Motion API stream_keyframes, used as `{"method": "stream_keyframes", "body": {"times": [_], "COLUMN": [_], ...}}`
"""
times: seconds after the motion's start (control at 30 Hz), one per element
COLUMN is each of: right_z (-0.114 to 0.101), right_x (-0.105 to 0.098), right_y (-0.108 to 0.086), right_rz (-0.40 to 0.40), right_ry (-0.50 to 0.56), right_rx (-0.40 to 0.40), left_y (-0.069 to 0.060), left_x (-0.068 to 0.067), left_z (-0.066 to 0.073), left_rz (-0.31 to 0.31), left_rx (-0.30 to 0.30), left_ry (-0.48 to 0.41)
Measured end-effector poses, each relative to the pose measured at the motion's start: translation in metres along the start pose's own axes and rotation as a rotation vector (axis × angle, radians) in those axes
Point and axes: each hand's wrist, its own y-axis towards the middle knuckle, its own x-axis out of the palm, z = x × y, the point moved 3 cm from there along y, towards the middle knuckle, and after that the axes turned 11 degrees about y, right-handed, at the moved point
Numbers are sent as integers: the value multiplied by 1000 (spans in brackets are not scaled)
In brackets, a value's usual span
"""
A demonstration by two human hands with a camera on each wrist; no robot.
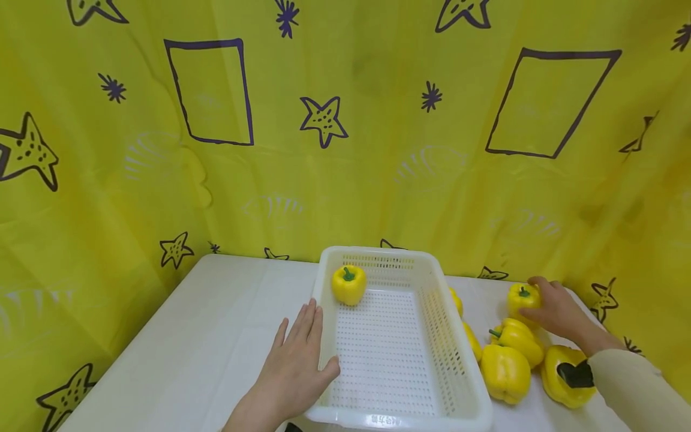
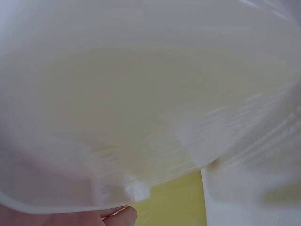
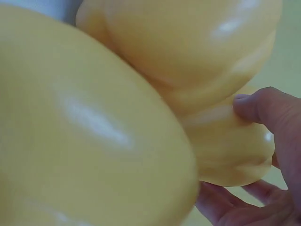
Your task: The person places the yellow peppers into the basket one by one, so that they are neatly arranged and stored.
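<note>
My left hand point(image 1: 294, 369) rests with straight fingers along the left rim of a white perforated plastic basket point(image 1: 383, 360). In the left wrist view, the basket wall point(image 2: 141, 70) fills most of the picture, and part of the left hand point(image 2: 70, 219) shows below its rim. One yellow bell pepper point(image 1: 348, 287) stands in the basket's far left corner. Right of the basket, my right hand point(image 1: 558, 312) grips another yellow bell pepper point(image 1: 521, 302) from its right side. The right wrist view shows the thumb point(image 3: 263, 108) on that bell pepper point(image 3: 230, 155), with fingers beneath it.
Several more yellow bell peppers point(image 1: 505, 373) lie close together between the basket and my right forearm. One point(image 1: 561, 384) sits by the sleeve, partly covered by a dark strap. A white tabletop point(image 1: 216, 336) extends left, and a yellow patterned curtain point(image 1: 367, 180) hangs behind.
</note>
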Motion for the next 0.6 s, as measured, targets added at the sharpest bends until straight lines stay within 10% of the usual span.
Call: {"method": "stream_keyframes", "body": {"times": [0.37,0.6], "right_z": [14,9], "right_x": [-4,-5], "right_y": [-3,-1], "right_rz": [-16,4], "right_ry": [21,12], "right_rx": [113,30], "left_y": [2,2], "left_x": [0,1], "left_z": [0,0], "left_rz": [-8,-30], "left_rx": [-3,-20], "left_ry": [7,0]}}
